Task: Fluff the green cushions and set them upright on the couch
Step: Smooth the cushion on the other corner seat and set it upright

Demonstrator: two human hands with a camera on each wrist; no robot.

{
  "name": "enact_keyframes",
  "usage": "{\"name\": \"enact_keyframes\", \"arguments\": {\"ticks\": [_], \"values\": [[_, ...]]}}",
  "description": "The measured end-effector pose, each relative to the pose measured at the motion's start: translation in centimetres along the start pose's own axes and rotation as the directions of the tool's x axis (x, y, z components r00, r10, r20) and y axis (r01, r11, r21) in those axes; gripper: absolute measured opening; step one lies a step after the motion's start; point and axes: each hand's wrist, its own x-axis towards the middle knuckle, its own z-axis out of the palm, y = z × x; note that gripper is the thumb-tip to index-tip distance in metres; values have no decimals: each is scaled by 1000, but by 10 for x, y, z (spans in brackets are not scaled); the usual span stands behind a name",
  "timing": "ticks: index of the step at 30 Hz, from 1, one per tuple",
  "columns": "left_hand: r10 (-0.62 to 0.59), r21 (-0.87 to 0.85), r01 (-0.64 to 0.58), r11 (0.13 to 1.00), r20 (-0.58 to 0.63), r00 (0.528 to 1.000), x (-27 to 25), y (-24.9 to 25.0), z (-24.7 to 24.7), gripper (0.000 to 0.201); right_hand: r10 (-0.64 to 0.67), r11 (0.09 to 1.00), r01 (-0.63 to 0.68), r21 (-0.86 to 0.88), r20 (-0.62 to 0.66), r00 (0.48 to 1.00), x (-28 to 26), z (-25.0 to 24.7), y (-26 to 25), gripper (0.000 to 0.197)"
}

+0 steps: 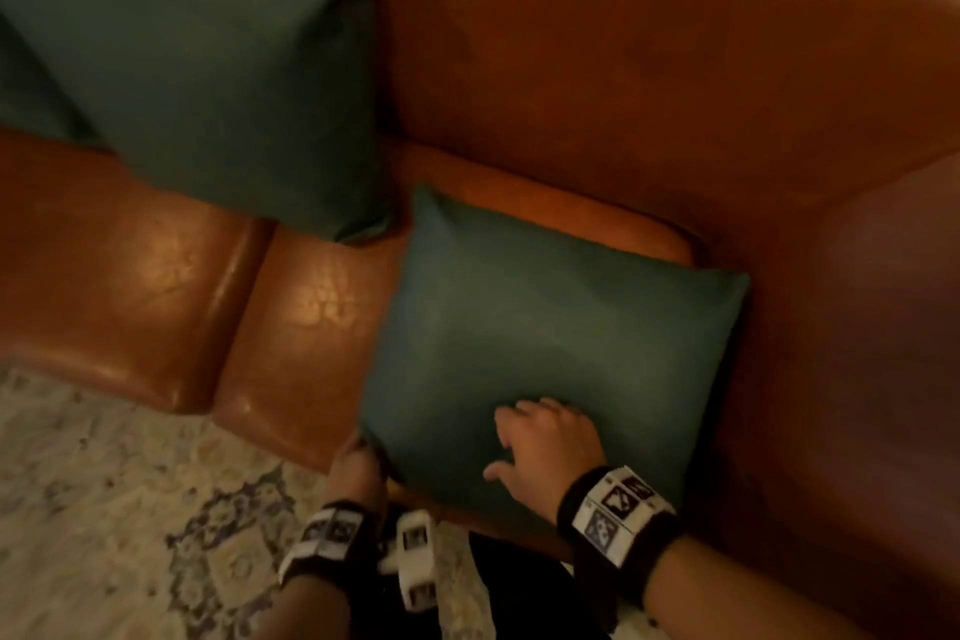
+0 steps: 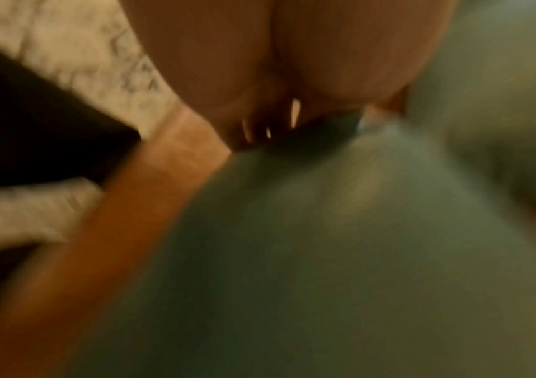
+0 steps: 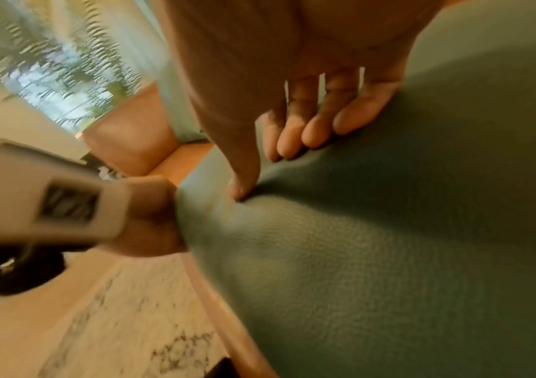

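A green cushion (image 1: 545, 327) lies flat on the right seat of the brown leather couch (image 1: 649, 68). My left hand (image 1: 363, 452) grips its near-left corner at the seat's front edge. In the right wrist view that hand (image 3: 150, 217) is a fist closed on the corner. My right hand (image 1: 519, 431) rests on top of the cushion near its front edge. Its fingers (image 3: 308, 133) are spread and its thumb dents the fabric (image 3: 389, 255). The left wrist view is blurred, showing my left hand (image 2: 269, 128) at the cushion (image 2: 324, 255). A larger green cushion (image 1: 208, 68) leans upright against the backrest.
Another green cushion (image 1: 26, 83) peeks out behind the large one at the far left. The couch arm (image 1: 883, 327) rises right of the flat cushion. A patterned pale rug (image 1: 104, 509) covers the floor in front. A window with a plant (image 3: 66, 76) shows beyond.
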Motion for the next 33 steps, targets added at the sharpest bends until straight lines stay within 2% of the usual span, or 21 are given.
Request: {"name": "enact_keyframes", "arguments": {"ticks": [1, 2, 5, 9, 11, 13, 15, 18, 19, 20, 21, 23, 25, 27, 29, 30, 31, 32, 33], "values": [[53, -134, -39, 990, 98, 994, 4, 8, -4, 39, 25, 1000, -25, 6, -13, 1000, 6, -1, 0, 37], [81, -194, -53, 980, 139, 987, 1, 20, -6, 39, 46, 999, -46, 6, -25, 999, 10, -2, -1, 37], [85, -211, -50, 976, 160, 983, 11, 32, -22, 39, 97, 995, -98, -22, -43, 994, 17, -5, -3, 41], [139, -340, -49, 939, 246, 959, 6, 28, -42, 28, 181, 983, -182, -37, -19, 983, 21, -8, -2, 44], [113, -357, -29, 934, 217, 970, 0, 22, -45, 17, 245, 970, -245, -1, 5, 970, 23, -10, 5, 46], [97, -281, -65, 957, 103, 990, 2, 9, -46, 10, 297, 954, -298, 32, 28, 954, 26, -11, 9, 47], [80, -191, -75, 979, 20, 997, 13, 0, -48, 20, 321, 946, -322, 39, 31, 946, 30, -10, 6, 45], [25, -226, -11, 974, 59, 998, 29, -2, -57, 21, 322, 946, -323, 10, 22, 946, 31, -5, -7, 45], [46, -216, -29, 976, 76, 996, 35, -3, -62, 23, 321, 947, -321, -6, 20, 947, 29, -4, -12, 45], [102, -138, -88, 987, 95, 990, 44, -2, -67, 24, 318, 948, -318, -26, 21, 948, 26, -2, -17, 44], [171, 16, -175, 985, 124, 977, 51, 0, -72, 23, 312, 949, -310, -50, 16, 950, 23, -1, -21, 44], [260, 290, -291, 912, 142, 955, 62, 5, -78, 21, 289, 955, -290, -67, -35, 957, 16, -1, -33, 41], [281, 417, -297, 859, 102, 954, 67, 6, -86, 25, 273, 955, -286, -75, -148, 950, 7, -3, -43, 52], [239, 482, -228, 846, 39, 970, 78, -4, -105, 36, 286, 937, -322, -140, -227, 931, 3, -3, -47, 81], [154, 532, -167, 830, 69, 986, 94, -21, -137, 52, 338, 914, -367, -174, -173, 925, 3, 3, -52, 100], [127, 599, -155, 786, 90, 988, 95, -22, -154, 57, 348, 909, -370, -189, -143, 927, 5, 9, -54, 104], [120, 690, -165, 705, 114, 986, 90, -16, -168, 60, 345, 908, -365, -208, -127, 930, 8, 15, -56, 106], [144, 786, -193, 587, 133, 981, 80, -6, -176, 57, 335, 909, -355, -217, -125, 934, 11, 20, -57, 106], [218, 854, -233, 466, 145, 965, 67, 10, -176, 55, 334, 911, -356, -206, -136, 933, 13, 22, -58, 105]]}}
